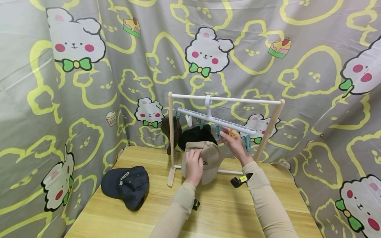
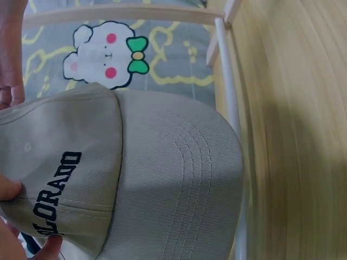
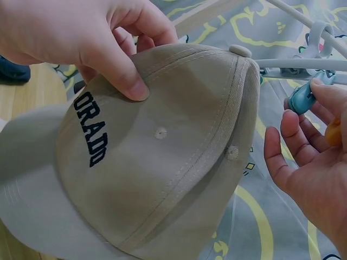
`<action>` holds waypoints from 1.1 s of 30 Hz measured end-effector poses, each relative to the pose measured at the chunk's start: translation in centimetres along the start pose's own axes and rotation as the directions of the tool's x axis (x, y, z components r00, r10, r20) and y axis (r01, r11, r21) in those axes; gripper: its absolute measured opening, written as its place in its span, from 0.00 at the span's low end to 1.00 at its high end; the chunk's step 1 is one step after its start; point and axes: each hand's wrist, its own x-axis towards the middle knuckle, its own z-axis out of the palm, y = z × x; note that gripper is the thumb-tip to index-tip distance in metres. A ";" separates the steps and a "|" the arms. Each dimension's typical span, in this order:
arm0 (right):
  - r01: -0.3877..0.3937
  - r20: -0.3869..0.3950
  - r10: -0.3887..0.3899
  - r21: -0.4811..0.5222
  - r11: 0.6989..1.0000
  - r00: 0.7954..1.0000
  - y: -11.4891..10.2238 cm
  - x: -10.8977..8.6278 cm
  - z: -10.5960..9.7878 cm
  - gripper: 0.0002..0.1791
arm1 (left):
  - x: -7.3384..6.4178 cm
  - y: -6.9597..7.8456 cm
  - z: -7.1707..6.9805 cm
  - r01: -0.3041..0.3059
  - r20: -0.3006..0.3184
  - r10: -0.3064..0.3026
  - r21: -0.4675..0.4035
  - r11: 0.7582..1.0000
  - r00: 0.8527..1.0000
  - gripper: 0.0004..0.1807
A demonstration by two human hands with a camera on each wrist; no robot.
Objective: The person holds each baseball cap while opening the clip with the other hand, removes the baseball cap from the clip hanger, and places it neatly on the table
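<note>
My left hand (image 1: 194, 167) grips a beige baseball cap (image 1: 212, 158) by its crown, the thumb on the outside. Dark lettering (image 2: 57, 192) runs across the cap's front, and its brim (image 2: 179, 162) points down toward the table in the head view. With thumb and fingers my right hand (image 1: 237, 145) pinches a teal clip (image 3: 302, 99) that hangs from a pale clip hanger (image 1: 230, 125). An orange-yellow clip (image 1: 233, 134) is close by the same fingers. The cap's top button (image 3: 241, 51) is left of that clip in the right wrist view.
The hanger hooks over the white bar (image 1: 247, 100) of a wooden-sided rack. Further clips, among them a white clip (image 1: 189, 120), dangle from it. Behind the rack are a black cap (image 1: 196, 135) and a brown cap (image 1: 175, 132). A navy cap (image 1: 125, 185) lies on the wooden table (image 1: 214, 211), left.
</note>
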 end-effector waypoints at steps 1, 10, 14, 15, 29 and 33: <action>0.000 -0.002 0.000 -0.001 1.000 1.000 0.0 0.0 0.0 0.13 | 0.0 0.0 -0.1 0.001 0.005 -0.001 0.001 1.000 1.000 0.14; -0.023 -0.004 0.023 0.008 1.000 1.000 0.1 0.1 -0.1 0.14 | -0.2 -0.5 -0.5 -0.002 0.026 0.002 -0.017 1.000 1.000 0.15; -0.023 -0.001 0.023 0.005 1.000 1.000 0.1 0.1 -0.1 0.15 | -0.4 -0.7 -0.7 0.001 0.028 0.000 -0.023 1.000 1.000 0.14; -0.022 0.001 0.022 0.005 1.000 1.000 0.0 0.1 -0.1 0.15 | -0.4 -0.7 -0.8 0.001 0.028 -0.001 -0.024 1.000 1.000 0.14; -0.003 0.009 0.003 0.032 0.999 1.000 0.0 0.1 0.1 0.14 | -0.5 -1.4 -1.9 -0.054 0.009 0.055 -0.027 0.998 0.998 0.15; 0.013 0.035 -0.014 0.039 0.999 0.999 0.1 0.2 -0.1 0.15 | -0.6 -1.7 -2.2 -0.055 0.018 0.055 -0.018 0.998 0.998 0.14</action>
